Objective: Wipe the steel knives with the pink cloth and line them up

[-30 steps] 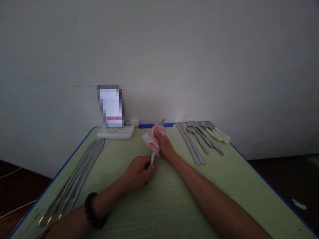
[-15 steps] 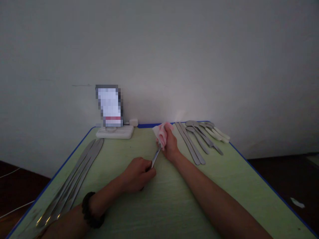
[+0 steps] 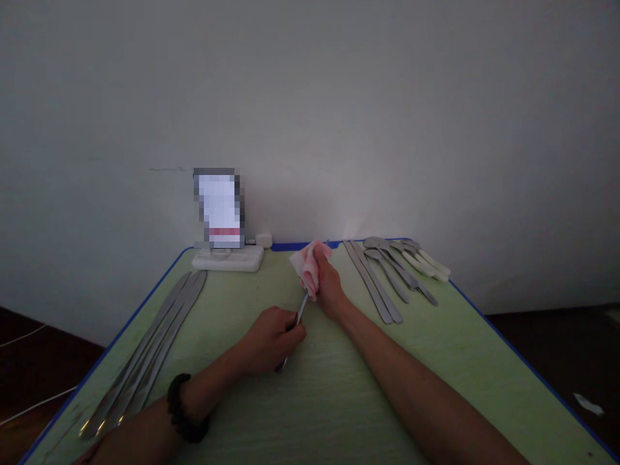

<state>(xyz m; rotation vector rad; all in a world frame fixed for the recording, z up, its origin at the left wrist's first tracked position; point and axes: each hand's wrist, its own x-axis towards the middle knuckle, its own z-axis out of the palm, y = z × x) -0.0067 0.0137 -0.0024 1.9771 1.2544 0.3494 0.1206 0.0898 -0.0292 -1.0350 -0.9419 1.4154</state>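
1. Pink-and-white cloth lies at your 12 o'clock, pinched in your right hand and covering most of the blade.
2. Your left hand clasps the knife nearer you, its shaft angled toward 1 o'clock.
3. Compared with a second ago, far less blade shows beyond the cloth.
4. Three other knives remain on the table at 10 o'clock, spoons at 1.

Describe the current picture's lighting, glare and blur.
Head view: dim lighting overall; head view: yellowish glints at near ends of long silver metal utensils; head view: pixel blocks masking the upright glowing rectangular screen; head view: soft detail on the crumpled pink-white cloth.
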